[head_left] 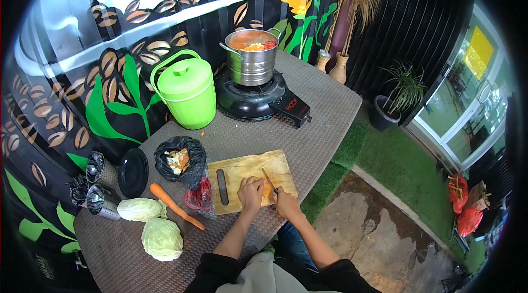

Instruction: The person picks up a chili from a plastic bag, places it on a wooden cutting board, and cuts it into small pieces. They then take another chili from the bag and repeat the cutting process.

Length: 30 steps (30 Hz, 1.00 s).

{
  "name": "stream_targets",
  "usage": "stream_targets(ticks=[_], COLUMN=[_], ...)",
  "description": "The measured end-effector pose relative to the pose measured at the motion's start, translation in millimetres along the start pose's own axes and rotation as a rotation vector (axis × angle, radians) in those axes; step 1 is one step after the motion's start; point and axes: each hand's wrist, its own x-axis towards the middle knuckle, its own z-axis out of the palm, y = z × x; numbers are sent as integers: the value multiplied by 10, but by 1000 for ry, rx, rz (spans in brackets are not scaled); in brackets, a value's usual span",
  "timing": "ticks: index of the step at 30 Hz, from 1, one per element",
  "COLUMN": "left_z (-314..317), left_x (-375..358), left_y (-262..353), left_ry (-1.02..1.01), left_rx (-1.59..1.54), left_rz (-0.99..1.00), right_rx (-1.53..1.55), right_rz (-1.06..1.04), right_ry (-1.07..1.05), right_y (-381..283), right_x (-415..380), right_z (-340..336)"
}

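On the wooden cutting board [283, 166], my left hand [251, 194] has its fingers bent down against an orange piece [268, 190] that looks like carrot. My right hand [286, 204] is closed around the handle of a knife [267, 177], whose blade points away from me beside that piece. A dark, long object [222, 187], perhaps a second knife's cover, lies at the board's left side. Left of the board sit a plastic bag of red chillies [199, 196] and a black bag [165, 152] with peelings. Nearby are a whole carrot [176, 206] and two cabbages [162, 239].
A steel pot [252, 67] with chopped orange and red food stands on a portable stove [247, 100]. Beside it is a green lidded bucket [187, 92]. Steel utensil holders [103, 203] and a black lid [133, 173] stand at the table's left edge.
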Motion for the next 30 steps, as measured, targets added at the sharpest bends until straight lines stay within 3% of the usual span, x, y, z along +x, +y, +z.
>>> stream_targets(ticks=[5, 30], left_z=[11, -25], left_x=[-3, -2], left_y=[-9, 19], left_ry=[15, 58], left_rx=[-9, -54], left_rz=[3, 17], right_rx=[-56, -46], right_rz=[81, 60], right_ry=[84, 74], right_y=[-30, -103], right_x=[-85, -16], right_z=[263, 215])
